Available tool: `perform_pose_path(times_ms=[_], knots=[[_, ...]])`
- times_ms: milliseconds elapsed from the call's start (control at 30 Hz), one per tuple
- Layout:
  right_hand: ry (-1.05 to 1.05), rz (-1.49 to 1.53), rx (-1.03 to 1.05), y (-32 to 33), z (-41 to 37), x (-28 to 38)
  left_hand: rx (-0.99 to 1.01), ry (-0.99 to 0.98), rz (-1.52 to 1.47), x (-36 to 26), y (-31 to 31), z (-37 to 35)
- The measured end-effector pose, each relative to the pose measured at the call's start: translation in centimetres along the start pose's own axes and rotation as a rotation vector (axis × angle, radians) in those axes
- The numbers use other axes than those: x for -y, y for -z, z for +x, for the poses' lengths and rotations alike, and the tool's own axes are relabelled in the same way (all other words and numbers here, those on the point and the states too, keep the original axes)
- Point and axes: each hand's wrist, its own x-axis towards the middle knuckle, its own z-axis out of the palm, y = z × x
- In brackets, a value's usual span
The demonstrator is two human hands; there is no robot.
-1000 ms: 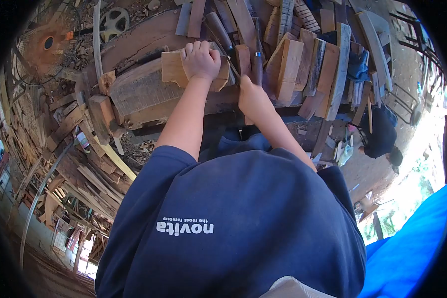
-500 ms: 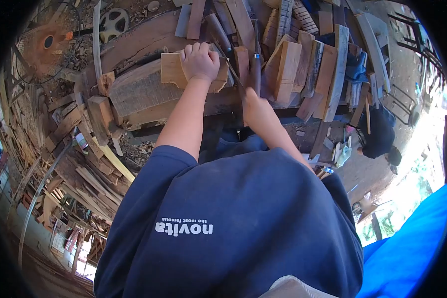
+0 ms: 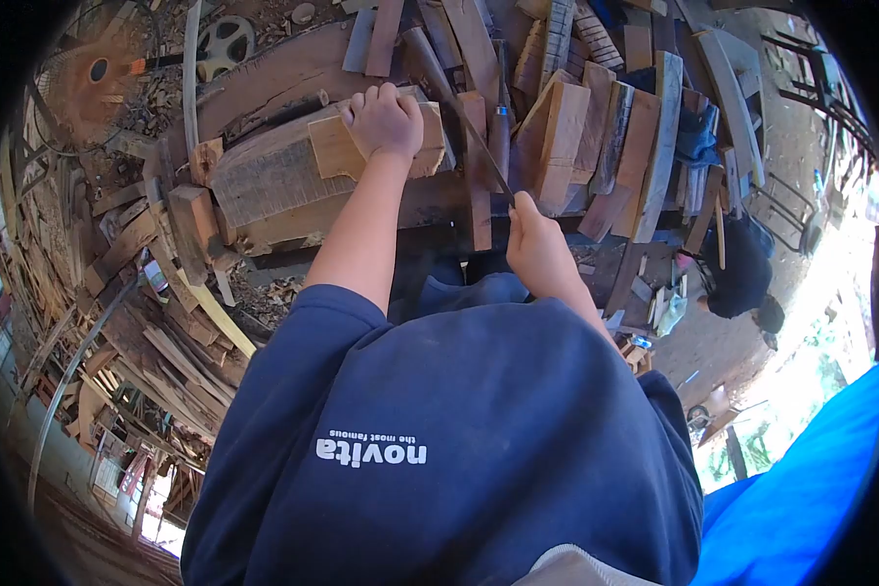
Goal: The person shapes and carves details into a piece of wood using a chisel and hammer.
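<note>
My left hand (image 3: 385, 121) is closed over a pale wooden block (image 3: 337, 148) with a ragged, chipped edge, pressing it onto a large weathered timber (image 3: 264, 186). In my right hand (image 3: 537, 239) is the near end of a long, narrow, dark blade-like tool (image 3: 481, 145), its fingers wrapped round it. The tool slants forward and left, its far end close to the right end of the block; the gripped part is hidden. A reddish wood strip (image 3: 479, 200) lies beneath it. Just right of the tool rests a dark handle with a blue band (image 3: 501, 127).
Several upright wood offcuts (image 3: 565, 137) crowd the right of the bench. A fan (image 3: 98, 73) stands at the far left, near a spoked wheel (image 3: 225, 49). Scrap wood piles (image 3: 181, 361) fill the left side. Another person (image 3: 742, 264) is low down on the right.
My right hand has drawn back toward my body and to the right, bringing more of the tool into view. The block and my left hand have shifted slightly left.
</note>
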Motion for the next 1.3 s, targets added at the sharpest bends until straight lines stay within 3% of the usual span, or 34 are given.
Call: perform_pose_path(times_ms=[167,800,900,1300], knots=[[0.086,-0.015,-0.096,-1.8,1.7,-0.4,0.006,0.006,0.012,0.0,0.1,-0.1],[0.015,-0.296,0.014,-3.3,4.7,-0.2,-0.089,-0.018,-0.009,0.2,-0.5,0.1],[0.014,-0.318,0.017,-3.2,4.9,-0.2,-0.01,0.015,-0.022,0.2,-0.2,0.2],[0.045,-0.345,0.009,-2.9,4.8,-0.2,-0.016,0.021,-0.002,0.2,-0.4,0.2]])
